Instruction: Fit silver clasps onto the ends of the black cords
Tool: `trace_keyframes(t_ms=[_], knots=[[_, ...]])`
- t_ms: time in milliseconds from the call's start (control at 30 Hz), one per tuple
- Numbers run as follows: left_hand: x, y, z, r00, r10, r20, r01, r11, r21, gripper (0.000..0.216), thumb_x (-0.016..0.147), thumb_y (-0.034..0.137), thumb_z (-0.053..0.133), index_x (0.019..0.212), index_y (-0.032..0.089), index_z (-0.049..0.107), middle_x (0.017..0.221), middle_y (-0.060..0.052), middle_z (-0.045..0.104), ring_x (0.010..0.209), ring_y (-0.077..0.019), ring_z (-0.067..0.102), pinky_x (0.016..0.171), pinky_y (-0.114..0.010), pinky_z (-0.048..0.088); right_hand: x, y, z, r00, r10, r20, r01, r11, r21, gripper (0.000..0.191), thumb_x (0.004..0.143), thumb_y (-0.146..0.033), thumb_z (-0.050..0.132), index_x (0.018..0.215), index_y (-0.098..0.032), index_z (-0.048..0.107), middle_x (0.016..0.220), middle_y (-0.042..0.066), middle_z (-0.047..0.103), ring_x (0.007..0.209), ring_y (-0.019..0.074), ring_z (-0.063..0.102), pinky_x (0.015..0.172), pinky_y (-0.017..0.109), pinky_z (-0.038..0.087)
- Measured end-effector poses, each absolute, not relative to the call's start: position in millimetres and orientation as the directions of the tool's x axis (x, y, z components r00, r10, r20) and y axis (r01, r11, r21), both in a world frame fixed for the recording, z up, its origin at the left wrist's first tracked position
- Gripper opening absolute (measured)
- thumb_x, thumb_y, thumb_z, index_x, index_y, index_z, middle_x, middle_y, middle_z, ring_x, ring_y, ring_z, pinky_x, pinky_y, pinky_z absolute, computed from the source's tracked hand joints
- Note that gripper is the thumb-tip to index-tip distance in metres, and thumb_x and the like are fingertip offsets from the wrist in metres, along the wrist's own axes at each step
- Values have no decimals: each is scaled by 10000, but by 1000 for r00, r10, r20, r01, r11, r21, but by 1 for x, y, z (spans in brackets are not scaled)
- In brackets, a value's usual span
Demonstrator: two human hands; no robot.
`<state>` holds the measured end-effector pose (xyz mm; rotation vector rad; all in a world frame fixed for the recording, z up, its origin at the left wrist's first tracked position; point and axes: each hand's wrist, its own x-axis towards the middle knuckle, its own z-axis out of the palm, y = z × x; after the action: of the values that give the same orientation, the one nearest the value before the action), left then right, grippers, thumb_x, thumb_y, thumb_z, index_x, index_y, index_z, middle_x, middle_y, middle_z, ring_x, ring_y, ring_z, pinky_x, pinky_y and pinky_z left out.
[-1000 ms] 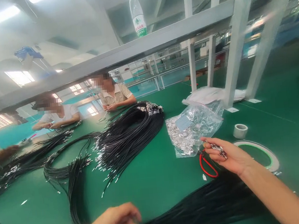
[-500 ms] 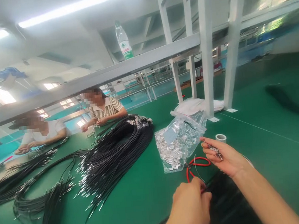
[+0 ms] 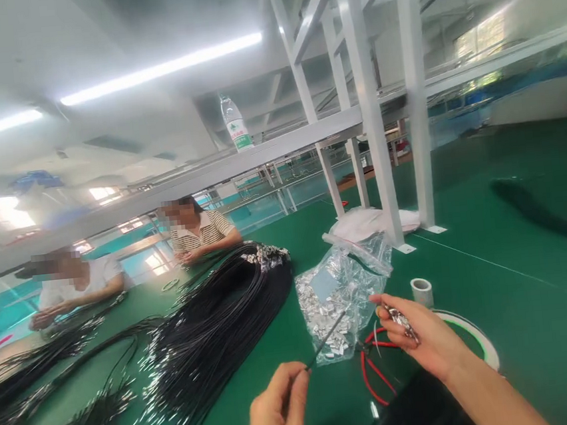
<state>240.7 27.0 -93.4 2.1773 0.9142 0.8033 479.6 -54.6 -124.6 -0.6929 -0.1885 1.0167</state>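
My left hand (image 3: pixel 278 410) pinches the end of a single black cord (image 3: pixel 326 340), which points up and right toward my right hand. My right hand (image 3: pixel 419 340) is palm up and cups a small heap of silver metal crimp ends (image 3: pixel 401 321) against its fingers. Between the hands, on the green table (image 3: pixel 525 323), lie red-handled pliers (image 3: pixel 371 368). A clear plastic bag of silver crimp ends (image 3: pixel 334 298) sits just behind them. A dark bundle of black cords (image 3: pixel 413 414) lies under my right forearm.
A big pile of black cords with silver tips (image 3: pixel 209 333) spreads across the left. Two people sit across the table, one in a striped shirt (image 3: pixel 205 230), one in white (image 3: pixel 94 277). A tape roll (image 3: pixel 422 291), a white ring (image 3: pixel 469 345), white frame posts (image 3: pixel 373 130) and a water bottle (image 3: pixel 235 125) are nearby.
My left hand has drawn back toward me from the pliers and now lifts one black cord, its tip aimed at my right hand. The camera tilted upward.
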Motion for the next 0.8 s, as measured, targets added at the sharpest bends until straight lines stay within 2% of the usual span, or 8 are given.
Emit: trace_keyframes(t_ms=[133, 233, 333, 433, 567, 800], knots=[[238, 21, -125, 536, 795, 283, 339, -510, 791, 499, 875, 632, 413, 814, 183, 621, 600, 32, 412, 542, -116, 332, 511, -213, 292, 457, -50, -128, 381, 908, -176, -724, 174, -667, 320, 673, -268, 816, 870, -59, 674, 618, 0, 446, 431, 27, 277, 316, 114, 180], [235, 25, -136, 531, 804, 268, 325, -485, 812, 516, 880, 638, 395, 811, 182, 625, 585, 32, 402, 530, -116, 327, 499, -213, 287, 450, -49, -132, 282, 942, -184, -722, 82, -687, 419, 656, -379, 839, 904, -73, 697, 628, -8, 435, 441, 18, 248, 334, 119, 177], [234, 28, -142, 515, 809, 284, 325, -491, 808, 501, 888, 624, 393, 813, 185, 624, 596, 23, 432, 532, -118, 344, 506, -215, 300, 446, -49, -135, 229, 955, -190, -709, 30, -704, 413, 676, -379, 824, 943, -89, 700, 675, 9, 470, 456, 19, 250, 349, 126, 177], [232, 28, -144, 515, 807, 290, 335, -501, 798, 486, 900, 605, 384, 810, 191, 622, 591, 23, 448, 521, -116, 355, 505, -216, 302, 443, -50, -137, 221, 957, -191, -663, 4, -749, 372, 655, -327, 839, 924, -115, 694, 707, 20, 503, 472, 26, 272, 361, 126, 167], [230, 29, -144, 508, 815, 278, 360, -494, 791, 486, 903, 608, 367, 807, 202, 617, 556, 30, 422, 506, -119, 343, 493, -217, 299, 441, -48, -138, 261, 941, -215, -627, -5, -779, 392, 595, -369, 875, 823, -129, 667, 686, 8, 495, 470, 27, 262, 359, 129, 135], [230, 29, -144, 537, 797, 277, 338, -504, 795, 438, 905, 561, 412, 832, 197, 646, 555, 26, 451, 502, -117, 364, 496, -221, 304, 449, -44, -142, 271, 934, -232, -680, 15, -733, 440, 583, -409, 884, 805, -103, 658, 613, -28, 411, 431, 5, 210, 336, 122, 127]])
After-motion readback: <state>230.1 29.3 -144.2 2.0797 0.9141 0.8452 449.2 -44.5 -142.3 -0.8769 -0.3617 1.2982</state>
